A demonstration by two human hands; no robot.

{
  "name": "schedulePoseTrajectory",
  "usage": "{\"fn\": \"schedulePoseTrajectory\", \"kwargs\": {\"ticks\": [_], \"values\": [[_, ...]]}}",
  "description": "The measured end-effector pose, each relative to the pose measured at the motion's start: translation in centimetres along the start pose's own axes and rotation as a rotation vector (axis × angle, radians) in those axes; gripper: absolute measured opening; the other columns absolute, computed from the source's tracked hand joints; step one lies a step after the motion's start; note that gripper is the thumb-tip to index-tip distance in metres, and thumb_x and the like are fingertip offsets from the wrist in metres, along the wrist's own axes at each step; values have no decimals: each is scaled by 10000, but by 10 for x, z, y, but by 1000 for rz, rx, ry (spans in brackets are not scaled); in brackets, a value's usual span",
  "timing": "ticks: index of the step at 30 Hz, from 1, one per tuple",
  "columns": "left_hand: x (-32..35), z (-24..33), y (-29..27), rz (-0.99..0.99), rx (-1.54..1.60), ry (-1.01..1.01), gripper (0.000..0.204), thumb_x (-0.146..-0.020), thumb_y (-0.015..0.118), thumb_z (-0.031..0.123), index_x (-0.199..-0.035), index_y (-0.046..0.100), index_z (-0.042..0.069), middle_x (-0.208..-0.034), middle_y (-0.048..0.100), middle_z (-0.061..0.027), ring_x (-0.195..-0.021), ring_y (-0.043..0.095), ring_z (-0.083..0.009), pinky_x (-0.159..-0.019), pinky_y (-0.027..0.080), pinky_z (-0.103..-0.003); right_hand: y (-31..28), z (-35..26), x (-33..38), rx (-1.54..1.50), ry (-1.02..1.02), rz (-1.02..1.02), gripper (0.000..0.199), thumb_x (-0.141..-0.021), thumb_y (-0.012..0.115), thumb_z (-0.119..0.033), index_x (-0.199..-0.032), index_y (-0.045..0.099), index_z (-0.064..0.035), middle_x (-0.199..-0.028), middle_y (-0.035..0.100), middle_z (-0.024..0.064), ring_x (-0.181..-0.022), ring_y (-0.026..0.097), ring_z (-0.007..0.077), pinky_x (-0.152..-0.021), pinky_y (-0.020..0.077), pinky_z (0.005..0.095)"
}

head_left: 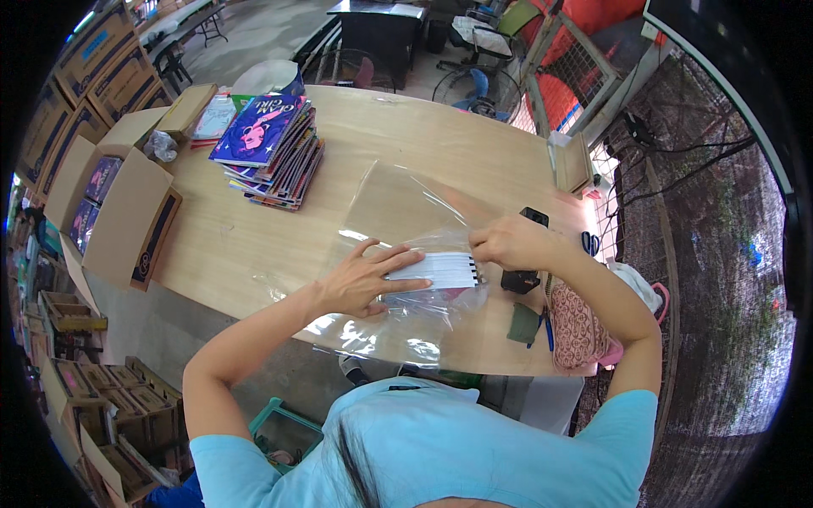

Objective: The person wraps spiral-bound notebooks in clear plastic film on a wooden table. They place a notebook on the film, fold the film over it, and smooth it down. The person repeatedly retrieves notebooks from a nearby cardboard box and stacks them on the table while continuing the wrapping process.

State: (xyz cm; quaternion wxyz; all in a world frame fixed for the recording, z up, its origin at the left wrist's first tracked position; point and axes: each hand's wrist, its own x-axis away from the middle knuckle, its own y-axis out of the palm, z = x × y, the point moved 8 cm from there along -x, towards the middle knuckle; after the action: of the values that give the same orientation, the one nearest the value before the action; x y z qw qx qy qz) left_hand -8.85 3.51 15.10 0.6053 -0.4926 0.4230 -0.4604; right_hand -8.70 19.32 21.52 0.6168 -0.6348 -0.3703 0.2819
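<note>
A small notebook with white lined paper (pixel 447 269) and black binding along its right edge lies on a sheet of clear plastic film (pixel 391 199) near the front of the table. My left hand (pixel 368 278) rests on the paper with its fingers spread. At the notebook's upper right corner my right hand (pixel 512 244) is closed in a pinch, apparently on the film, though its fingertips are partly hidden. Below the notebook, the film is crumpled and shiny and reaches the table's front edge.
A stack of colourful notebooks (pixel 264 144) stands at the far left, near an open cardboard box (pixel 135 222). Right of my hands are a black tape dispenser (pixel 521 281), scissors (pixel 590 243), a green pad (pixel 525 323), a blue pen (pixel 549 333) and a pink patterned pouch (pixel 580 322).
</note>
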Motion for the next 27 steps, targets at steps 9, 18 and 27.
{"fn": "schedulePoseTrajectory", "kwargs": {"ticks": [9, 18, 27], "values": [[-15, -10, 12, -94, 21, 16, 998, -631, 814, 289, -1421, 240, 497, -1546, 162, -85, -1399, 233, -332, -1155, 173, -532, 17, -7, -52, -98, -32, 252, 96, -695, 702, -205, -713, 629, -146, -1103, 550, 44, -1056, 524, 252, -789, 448, 479], [-16, -11, 11, -79, -14, 15, 963, -623, 814, 322, -1407, 282, 492, -1543, 170, -95, -1413, 179, -363, -1105, 96, -659, 58, 27, -35, -643, 295, 555, 766, -629, 821, -281, -1289, 458, -141, -1320, 414, 148, -1284, 372, 370, -1024, 370, 471], [-2, 2, 11, 316, 109, -118, 653, -778, 491, 714, -1350, 464, 401, -1549, 200, -67, -1441, 11, -373, -1050, -83, -677, 87, 59, -40, -801, 546, 375, 1111, -586, 868, -376, -1461, 238, -106, -1302, 431, 209, -1242, 434, 344, -1018, 382, 446]]}}
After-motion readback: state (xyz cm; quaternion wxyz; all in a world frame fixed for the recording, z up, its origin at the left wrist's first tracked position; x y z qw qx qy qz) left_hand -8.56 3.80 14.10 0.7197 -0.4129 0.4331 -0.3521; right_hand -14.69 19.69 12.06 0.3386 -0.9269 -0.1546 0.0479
